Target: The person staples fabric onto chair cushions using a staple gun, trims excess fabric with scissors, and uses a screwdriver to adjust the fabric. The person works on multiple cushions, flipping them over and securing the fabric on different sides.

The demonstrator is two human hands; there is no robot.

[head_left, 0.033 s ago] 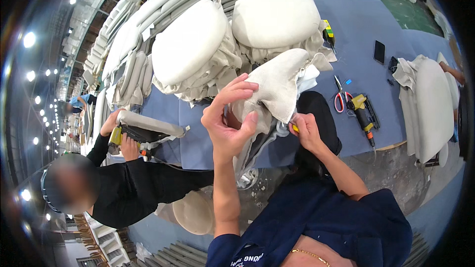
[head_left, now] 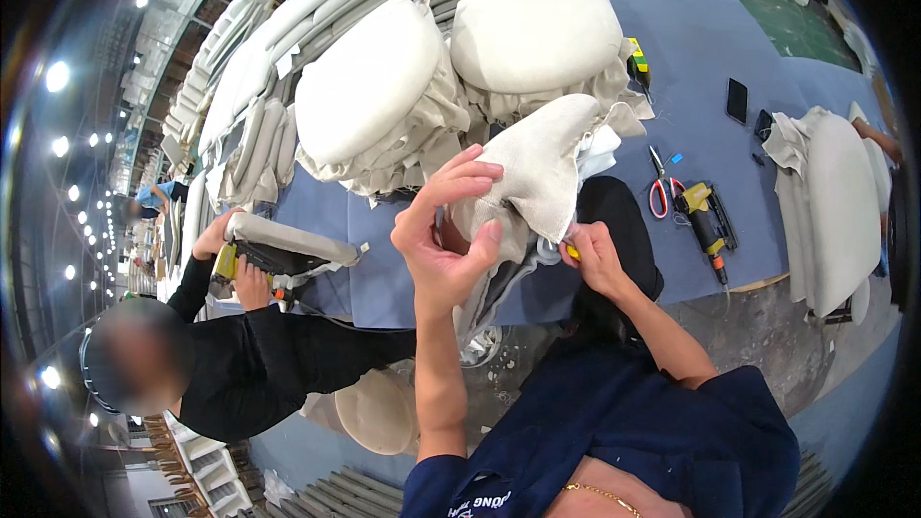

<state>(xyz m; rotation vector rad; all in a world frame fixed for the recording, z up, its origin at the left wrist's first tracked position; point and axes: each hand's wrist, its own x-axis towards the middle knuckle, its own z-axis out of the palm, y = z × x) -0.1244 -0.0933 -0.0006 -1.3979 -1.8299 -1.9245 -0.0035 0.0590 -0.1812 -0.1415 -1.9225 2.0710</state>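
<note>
In front of me is a cream fabric cover [head_left: 537, 168], bunched up to a peak, with its looser folds hanging below. My left hand [head_left: 451, 221] grips its left side, fingers curled and thumb opposite, with cloth between them. Close by the cover's lower right corner, my right hand [head_left: 600, 257] is closed around a small yellow object [head_left: 573, 251]. Only a bit of that object shows, so its kind is unclear. Behind the cover are two piles topped with padded cream cushions, one cushion [head_left: 365, 82] left and another cushion [head_left: 535, 34] right.
On the blue table [head_left: 691, 58] lie red-handled scissors [head_left: 658, 194], a yellow-and-black staple gun [head_left: 705, 225] and a phone [head_left: 737, 101]. Upright padded panels [head_left: 842, 211] stand at the right. A co-worker [head_left: 278, 364] at the left holds another staple gun [head_left: 226, 264] against a panel.
</note>
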